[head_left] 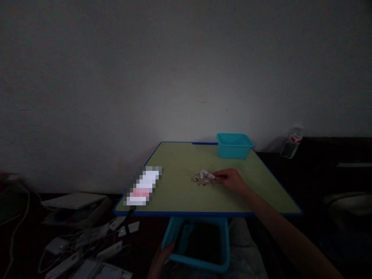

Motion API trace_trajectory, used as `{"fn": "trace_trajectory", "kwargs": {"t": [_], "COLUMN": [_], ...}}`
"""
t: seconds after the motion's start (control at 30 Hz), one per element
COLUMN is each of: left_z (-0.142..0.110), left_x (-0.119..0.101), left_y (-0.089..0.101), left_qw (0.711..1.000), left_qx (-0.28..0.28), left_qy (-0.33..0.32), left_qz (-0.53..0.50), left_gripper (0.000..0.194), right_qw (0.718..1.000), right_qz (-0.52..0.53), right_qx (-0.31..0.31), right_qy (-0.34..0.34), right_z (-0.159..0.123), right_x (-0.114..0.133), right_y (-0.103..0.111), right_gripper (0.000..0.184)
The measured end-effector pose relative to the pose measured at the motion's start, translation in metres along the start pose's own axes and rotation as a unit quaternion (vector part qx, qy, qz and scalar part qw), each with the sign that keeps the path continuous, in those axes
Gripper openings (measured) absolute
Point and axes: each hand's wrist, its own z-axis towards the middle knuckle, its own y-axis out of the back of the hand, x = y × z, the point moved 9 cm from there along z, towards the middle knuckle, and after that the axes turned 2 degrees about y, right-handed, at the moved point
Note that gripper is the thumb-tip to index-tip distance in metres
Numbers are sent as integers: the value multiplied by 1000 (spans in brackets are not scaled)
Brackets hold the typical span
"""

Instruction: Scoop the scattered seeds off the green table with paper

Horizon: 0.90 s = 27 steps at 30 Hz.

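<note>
My right hand (231, 179) reaches over the table (171, 193), its fingers closed on a crumpled white tissue or piece of paper (204, 174). Around and under the paper lie small dark crumbs (198, 183) scattered on the pale green tabletop. Below the table's front edge, my left hand (161, 259) grips the left rim of a turquoise plastic bin (200, 263). The bin's inside is dark, and its contents cannot be made out. Most of the left hand's fingers are hidden by the bin.
A second turquoise bin (235, 149) stands at the table's back right corner. A bright blurred-out screen (143, 186) is at the left edge. A plastic bottle (292, 142) leans at the far right. Cables and power strips (83, 240) clutter the lower left. A wall rises behind.
</note>
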Motion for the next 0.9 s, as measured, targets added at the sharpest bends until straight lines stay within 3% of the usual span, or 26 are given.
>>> {"fn": "trace_trajectory", "kwargs": {"t": [0.33,0.6,0.77,0.9], "left_z": [10,15,6,-6], "left_x": [4,9,8,1], "left_y": [2,3,-1,-7], "left_qw": [1000,999,998,999], "left_qx": [-6,2,5,13], "left_qy": [1,24,44,23], "left_qz": [-14,-33,-38,-33], "left_gripper": [37,60,75,73], "right_qw": [1000,1000,1000,1000], "right_qz": [0,6,16,9], "right_qx": [2,7,27,28], "right_qy": [5,2,-4,-7], "right_z": [-1,-1,-2,-2], "right_x": [5,4,6,6], "right_y": [1,-1,-3,-4], "right_gripper": [27,27,27,25]}}
